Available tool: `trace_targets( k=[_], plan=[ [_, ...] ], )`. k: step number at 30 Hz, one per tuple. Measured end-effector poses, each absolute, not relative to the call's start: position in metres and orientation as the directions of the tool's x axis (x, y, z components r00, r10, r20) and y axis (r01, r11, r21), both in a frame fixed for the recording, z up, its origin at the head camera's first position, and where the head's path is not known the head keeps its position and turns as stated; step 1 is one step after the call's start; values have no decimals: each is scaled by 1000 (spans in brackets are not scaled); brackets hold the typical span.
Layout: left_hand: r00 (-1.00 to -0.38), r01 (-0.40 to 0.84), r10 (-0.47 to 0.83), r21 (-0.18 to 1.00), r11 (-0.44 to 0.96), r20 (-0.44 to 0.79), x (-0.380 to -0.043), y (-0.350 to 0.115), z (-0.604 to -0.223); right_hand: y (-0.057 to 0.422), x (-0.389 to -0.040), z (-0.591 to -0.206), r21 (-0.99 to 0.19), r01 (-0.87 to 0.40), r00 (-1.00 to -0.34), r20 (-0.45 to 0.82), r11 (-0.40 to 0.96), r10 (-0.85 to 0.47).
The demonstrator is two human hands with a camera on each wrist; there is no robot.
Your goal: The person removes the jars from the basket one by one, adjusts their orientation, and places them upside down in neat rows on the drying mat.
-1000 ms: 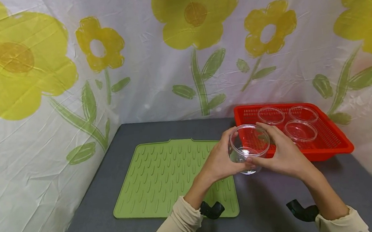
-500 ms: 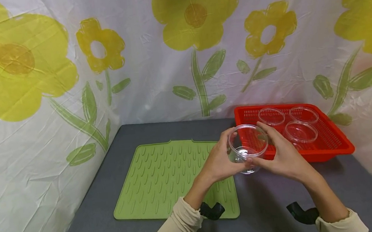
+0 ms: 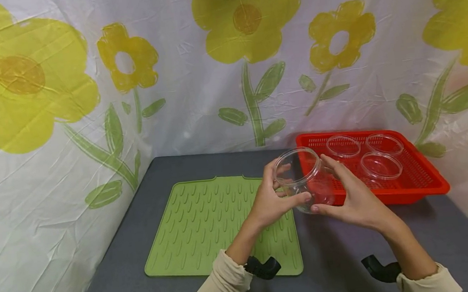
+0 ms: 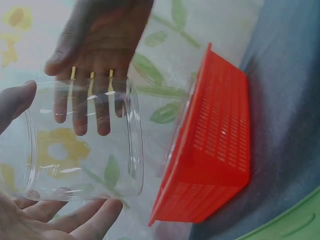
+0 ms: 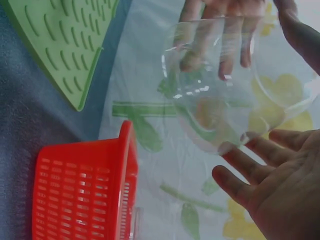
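A clear, wide-mouthed jar [image 3: 320, 189] is held up over the table, its rim leaning to the left in the head view. My left hand [image 3: 267, 202] grips it near the rim, thumb on the near side and fingers round the far side. In the left wrist view the jar [image 4: 85, 150] lies between thumb and fingers. My right hand [image 3: 359, 199] is spread beside the base end of the jar. Its fingers look straight in the right wrist view, with fingertips [image 5: 227, 150] right at the jar's wall.
A red perforated basket [image 3: 421, 184] with three clear round containers [image 3: 382, 176] stands at the back right. A green ridged mat [image 3: 212, 228] lies on the dark grey table [image 3: 112, 284] to the left. A flower-printed curtain [image 3: 187, 99] hangs behind.
The jar has tilted and its rim has swung left. My left hand has moved slightly left with it; the right hand's thumb no longer meets the left thumb.
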State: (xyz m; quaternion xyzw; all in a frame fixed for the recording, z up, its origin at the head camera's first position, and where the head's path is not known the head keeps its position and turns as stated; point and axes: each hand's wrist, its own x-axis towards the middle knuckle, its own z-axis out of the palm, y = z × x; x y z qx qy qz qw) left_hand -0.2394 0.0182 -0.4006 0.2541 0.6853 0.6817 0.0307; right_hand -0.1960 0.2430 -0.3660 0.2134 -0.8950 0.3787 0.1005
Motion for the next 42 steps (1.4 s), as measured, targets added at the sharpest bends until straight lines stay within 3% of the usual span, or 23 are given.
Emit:
trace_targets(
  k=[9, 33, 42],
  plan=[
    [-851, 253, 427, 951, -177, 305, -240, 14, -400, 241, -199, -367, -601, -508, -860, 393, 617, -326],
    [-847, 166, 468, 961, -220, 254, -233, 7, -399, 233, -200, -366, -569, -547, -833, 442, 614, -333],
    [-846, 311, 434, 948, -72, 310, -235, -3, -395, 231, -198, -364, -555, -533, -844, 407, 639, -351]
  ],
)
